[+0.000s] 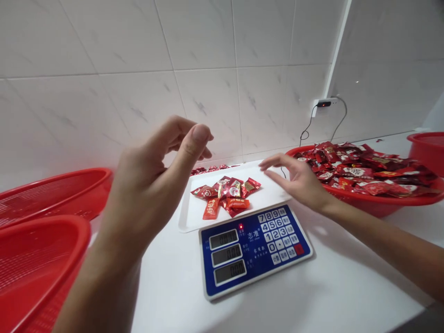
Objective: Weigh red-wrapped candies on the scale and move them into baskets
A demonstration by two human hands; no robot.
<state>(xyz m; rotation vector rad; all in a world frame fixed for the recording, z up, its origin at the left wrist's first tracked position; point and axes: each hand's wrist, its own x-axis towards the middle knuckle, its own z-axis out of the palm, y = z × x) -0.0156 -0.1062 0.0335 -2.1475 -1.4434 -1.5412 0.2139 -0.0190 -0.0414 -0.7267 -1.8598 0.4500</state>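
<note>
1. Handling small packets over this blue-and-white plastic electronic scale calls for a light touch: lean on nothing, and let no wrist brush the keypad.
2. Your left hand is raised in front of the tray, fingers curled, thumb overlapping them in view; can't tell if the tips meet. No packet visible there.
3. Your right hand hovers at the tray's right end, thumb and forefinger apart, nothing between them. If you pick, pinch one packet by its flat crimped end.
4. The small pile of shiny red wrapped packets sits mid-tray, a few orange-red ones in front. Slick film, so expect sliding; set additions down gently, well inside the rim.
5. The shallow white rectangular tray looks like smooth plastic, rounded corners, low raised lip. Keep both palms clear of it when you check the display.
6. Display: lower two windows look like zeros; top one too blurred to read. Red light lit.
7. On your right, a round red plastic basin is heaped with crinkled glossy packets. On your left, red perforated plastic baskets, mesh walls, smooth rolled rims. All on a smooth white table.
</note>
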